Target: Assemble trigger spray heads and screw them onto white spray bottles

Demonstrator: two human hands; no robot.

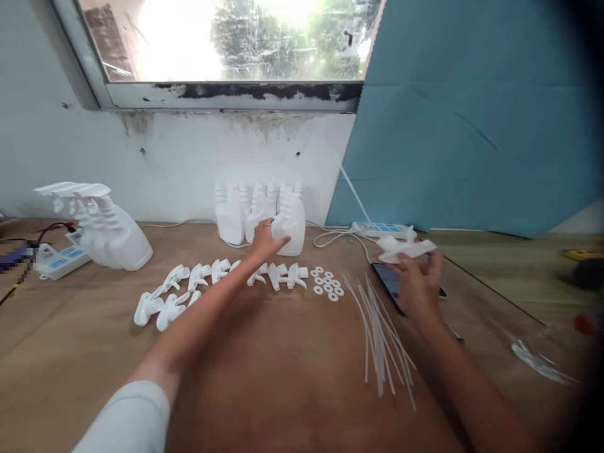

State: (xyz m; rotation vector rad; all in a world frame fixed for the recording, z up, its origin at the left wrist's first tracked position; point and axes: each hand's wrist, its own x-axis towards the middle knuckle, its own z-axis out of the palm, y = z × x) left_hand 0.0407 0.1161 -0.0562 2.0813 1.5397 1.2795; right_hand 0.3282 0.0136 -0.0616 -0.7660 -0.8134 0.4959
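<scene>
My left hand [267, 241] reaches to the back of the table, at a white plastic bottle [293, 228] in a group of several capless bottles. Its thumb is stretched out across the bottle's front, apart from the fingers; a firm grip does not show. My right hand [419, 280], slightly blurred, is closed around a white trigger sprayer head [406, 248] held above the table. A thin white tube [355, 192] slants up and left from near that head. Trigger sprayer heads [297, 275] lie in rows under and beside my left forearm.
Small white ring washers [327, 283] lie beside loose thin tubes [380, 340]. A phone [389, 286] is under my right hand. Bottles with sprayer heads [116, 233] stand at left near a power strip [63, 261]. Another power strip [384, 230] and white cable lie along the wall.
</scene>
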